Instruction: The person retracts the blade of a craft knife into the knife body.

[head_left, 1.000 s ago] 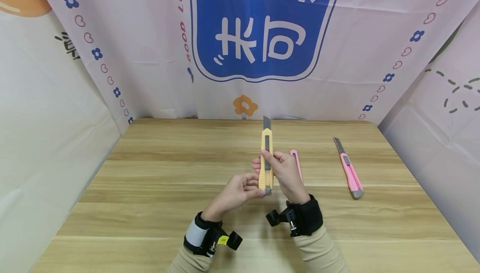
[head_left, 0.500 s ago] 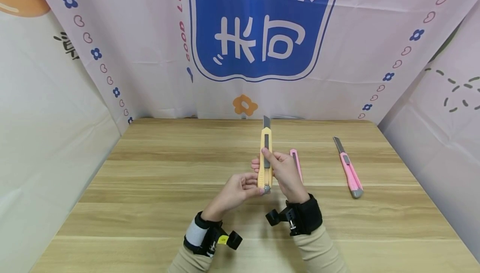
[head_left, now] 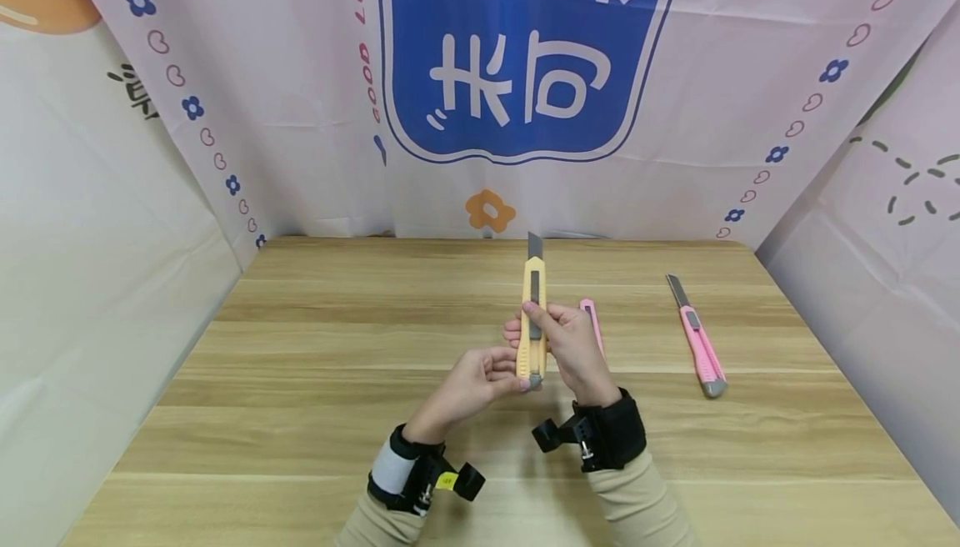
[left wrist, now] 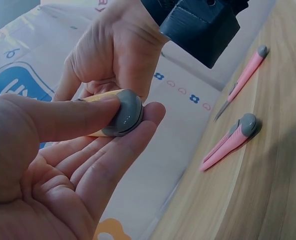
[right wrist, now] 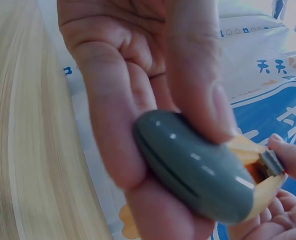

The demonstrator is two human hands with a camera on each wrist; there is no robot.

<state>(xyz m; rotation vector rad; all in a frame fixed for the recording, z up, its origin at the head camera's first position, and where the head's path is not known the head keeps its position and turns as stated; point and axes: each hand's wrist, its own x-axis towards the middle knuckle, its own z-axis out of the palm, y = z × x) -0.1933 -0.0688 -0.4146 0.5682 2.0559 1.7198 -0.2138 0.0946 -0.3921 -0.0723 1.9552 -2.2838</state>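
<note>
A yellow utility knife (head_left: pixel 533 313) is held up above the table in both hands, its grey blade (head_left: pixel 535 245) slid out and pointing away. My left hand (head_left: pixel 480 376) pinches the grey end cap (left wrist: pixel 125 115) between thumb and fingers. Further up, my right hand (head_left: pixel 577 355) grips the body from the right, its thumb on or beside the grey slider (right wrist: pixel 271 162). Partly hidden behind the right hand, a pink utility knife (head_left: pixel 592 322) lies on the table; no blade shows on it. Another pink utility knife (head_left: pixel 701 349) lies farther right with its blade out.
The wood-grain table (head_left: pixel 337 322) runs back to a printed cloth (head_left: pixel 315 113) hanging behind it. More pale cloth hangs at the left and right sides. Each wrist wears a black strap with a small camera (head_left: pixel 470 481) jutting inward.
</note>
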